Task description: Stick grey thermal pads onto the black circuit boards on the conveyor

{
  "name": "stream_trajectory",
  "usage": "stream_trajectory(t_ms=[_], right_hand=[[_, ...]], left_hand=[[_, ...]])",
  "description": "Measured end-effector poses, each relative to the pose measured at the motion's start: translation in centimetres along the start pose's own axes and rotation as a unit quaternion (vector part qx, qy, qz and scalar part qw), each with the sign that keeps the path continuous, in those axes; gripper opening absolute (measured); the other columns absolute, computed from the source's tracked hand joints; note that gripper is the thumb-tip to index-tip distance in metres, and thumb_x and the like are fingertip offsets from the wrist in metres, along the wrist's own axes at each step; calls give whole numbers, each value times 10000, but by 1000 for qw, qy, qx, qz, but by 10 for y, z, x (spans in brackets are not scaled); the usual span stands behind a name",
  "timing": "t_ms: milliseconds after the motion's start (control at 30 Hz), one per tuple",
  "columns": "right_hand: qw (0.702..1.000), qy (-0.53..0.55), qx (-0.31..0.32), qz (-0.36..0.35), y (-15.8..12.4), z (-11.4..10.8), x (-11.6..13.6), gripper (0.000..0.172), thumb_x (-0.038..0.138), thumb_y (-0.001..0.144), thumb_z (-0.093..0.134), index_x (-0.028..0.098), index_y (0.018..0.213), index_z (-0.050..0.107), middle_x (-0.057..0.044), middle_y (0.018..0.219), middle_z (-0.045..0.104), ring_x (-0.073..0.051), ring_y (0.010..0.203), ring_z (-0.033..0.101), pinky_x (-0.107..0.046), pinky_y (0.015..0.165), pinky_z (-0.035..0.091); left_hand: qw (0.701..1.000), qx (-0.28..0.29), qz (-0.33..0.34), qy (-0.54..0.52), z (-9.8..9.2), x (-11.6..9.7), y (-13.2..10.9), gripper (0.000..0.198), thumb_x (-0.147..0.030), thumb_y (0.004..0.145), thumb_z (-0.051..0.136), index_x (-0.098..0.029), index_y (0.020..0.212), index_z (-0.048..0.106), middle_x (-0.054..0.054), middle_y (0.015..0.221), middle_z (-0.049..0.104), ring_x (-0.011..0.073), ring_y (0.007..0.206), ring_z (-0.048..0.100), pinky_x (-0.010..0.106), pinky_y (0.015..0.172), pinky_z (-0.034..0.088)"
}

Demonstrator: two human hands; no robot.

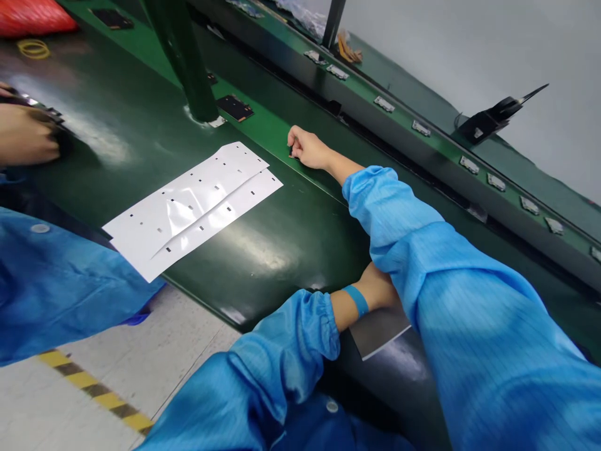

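My right hand [307,149] reaches out over the bright green strip along the table. Its fingers are closed around a small dark piece [293,152], mostly hidden by them, low against the strip. My left hand [378,289], with a blue band [357,300] at the wrist, lies under my right forearm. The sleeve covers its fingers. Below that hand is a flat dark grey sheet [379,332] with a pale edge. White sheets [188,207] with small dark marks rest on the table left of my hands.
A green post [181,59] rises from the table beside a dark flat board [235,108]. Several small metallic parts [384,104] line the raised ledge at the right. A co-worker's hand [28,134] is at the far left. A red bag [35,15] and yellow rings [32,49] lie beyond.
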State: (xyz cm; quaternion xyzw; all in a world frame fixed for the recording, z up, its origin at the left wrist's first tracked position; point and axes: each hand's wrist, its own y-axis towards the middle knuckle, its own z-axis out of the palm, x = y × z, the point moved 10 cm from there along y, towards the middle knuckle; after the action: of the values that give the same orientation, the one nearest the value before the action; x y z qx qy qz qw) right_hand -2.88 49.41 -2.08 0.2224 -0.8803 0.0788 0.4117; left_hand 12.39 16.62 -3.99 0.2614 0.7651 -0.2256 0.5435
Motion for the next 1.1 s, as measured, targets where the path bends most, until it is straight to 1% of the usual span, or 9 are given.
stream_trajectory(t_ms=[100, 167, 367, 500, 633, 767, 833, 933, 1100], right_hand=[[1000, -9, 1, -4, -5, -1, 0, 284, 43, 805, 623, 260, 905, 469, 54, 731, 601, -192, 816, 639, -319, 851, 479], [1000, -12, -2, -3, -8, -2, -1, 308, 1, 778, 594, 257, 901, 475, 55, 736, 614, -182, 784, 618, -314, 841, 469], [1000, -5, -16, 12, -16, -4, -10, 303, -19, 773, 563, 249, 883, 477, 55, 719, 607, -167, 739, 585, -297, 782, 452], [1000, -8, -15, 7, -25, -7, -13, 285, 3, 801, 578, 252, 894, 476, 47, 731, 620, -181, 765, 611, -314, 815, 469], [1000, -23, -14, 5, -34, -9, -12, 268, 28, 831, 609, 252, 886, 473, 37, 745, 619, -188, 781, 617, -335, 868, 471], [999, -34, -25, 11, -43, -13, -12, 226, 58, 858, 611, 243, 876, 483, 31, 748, 605, -187, 785, 617, -325, 865, 463], [999, -37, -25, 13, -48, -14, -13, 213, 54, 856, 591, 239, 883, 489, 29, 750, 610, -184, 788, 621, -319, 861, 470], [999, -48, -19, 13, -54, -16, -14, 221, 27, 846, 536, 237, 899, 491, 17, 776, 633, -184, 806, 635, -317, 858, 477], [995, -100, -19, 9, -63, -20, -17, 225, 38, 853, 515, 251, 905, 466, -1, 791, 648, -210, 831, 657, -340, 871, 498]], left_hand=[[992, 69, 106, -21, 13, -23, -5, 353, -313, 820, 853, -285, 1166, 790, 107, 1113, 813, 377, 1307, 653, 403, 982, 581], [985, 101, 137, -24, 17, -30, -8, 371, -285, 802, 873, -289, 1161, 781, 110, 1132, 812, 389, 1328, 641, 414, 1001, 576], [986, 111, 128, 9, 20, -27, -7, 330, -147, 776, 851, -289, 1064, 773, 81, 1258, 812, 381, 1455, 563, 454, 1224, 453], [990, 83, 116, 11, 14, -23, -8, 163, -161, 784, 829, -269, 862, 736, 68, 1237, 822, 374, 1396, 610, 467, 1192, 487], [993, 60, 98, 19, 9, -21, -9, 133, -215, 816, 820, -240, 747, 709, 94, 1139, 836, 385, 1308, 671, 472, 1154, 524], [987, 65, 111, 100, 11, -25, -9, 61, -258, 874, 806, -215, 838, 780, 116, 1167, 834, 398, 1238, 725, 477, 1087, 574], [982, 82, 110, 132, 13, -25, -9, 109, -309, 899, 804, -200, 909, 803, 137, 1194, 831, 406, 1225, 736, 476, 1058, 584], [979, 97, 110, 144, 11, -27, -12, 223, -390, 943, 754, -176, 969, 812, 158, 1198, 827, 412, 1209, 747, 479, 1023, 584], [979, 97, 105, 145, 5, -31, -15, 221, -368, 930, 722, -169, 964, 811, 149, 1110, 829, 401, 1145, 766, 455, 948, 581]])
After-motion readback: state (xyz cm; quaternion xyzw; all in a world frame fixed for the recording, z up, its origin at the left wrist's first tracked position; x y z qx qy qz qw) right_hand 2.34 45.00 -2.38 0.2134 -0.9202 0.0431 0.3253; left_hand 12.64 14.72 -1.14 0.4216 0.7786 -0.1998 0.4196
